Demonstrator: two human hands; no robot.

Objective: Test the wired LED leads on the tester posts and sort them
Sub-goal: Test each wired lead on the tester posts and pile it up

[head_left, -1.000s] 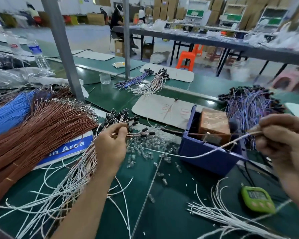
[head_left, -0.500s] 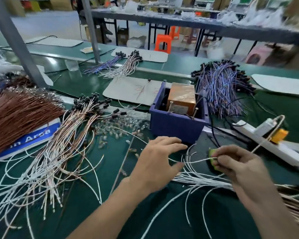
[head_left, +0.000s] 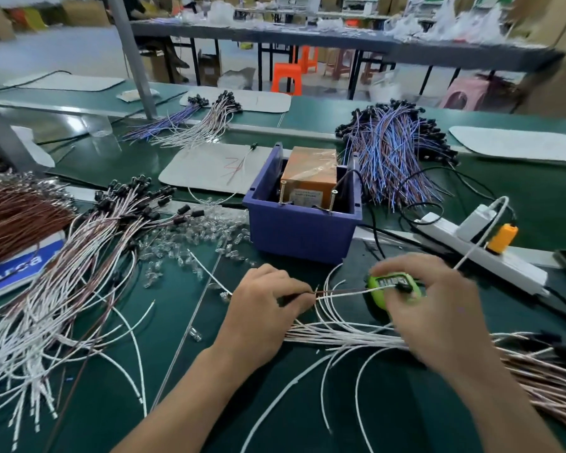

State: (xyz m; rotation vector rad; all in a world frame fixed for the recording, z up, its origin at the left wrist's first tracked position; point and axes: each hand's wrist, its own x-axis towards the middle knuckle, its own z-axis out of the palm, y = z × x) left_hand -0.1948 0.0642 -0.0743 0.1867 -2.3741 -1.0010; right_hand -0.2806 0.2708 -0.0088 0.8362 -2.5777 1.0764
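You had one wired LED lead (head_left: 340,291) stretched low over the near surface (head_left: 406,420). The fingers of your left hand (head_left: 268,308) pinched its left end, and those of your right hand (head_left: 438,312), blurred, curled on its right end above the green counter (head_left: 374,287). It seemed bound for the sorted bundle (head_left: 340,338) lying just beneath. Laying it parallel, ends level with the rest, looked wisest. The tester posts (head_left: 283,192) in the blue bin (head_left: 301,230) stood just beyond.

left hand (head_left: 266,313) pinching, right hand (head_left: 438,313) blurred, apparently pinching too.
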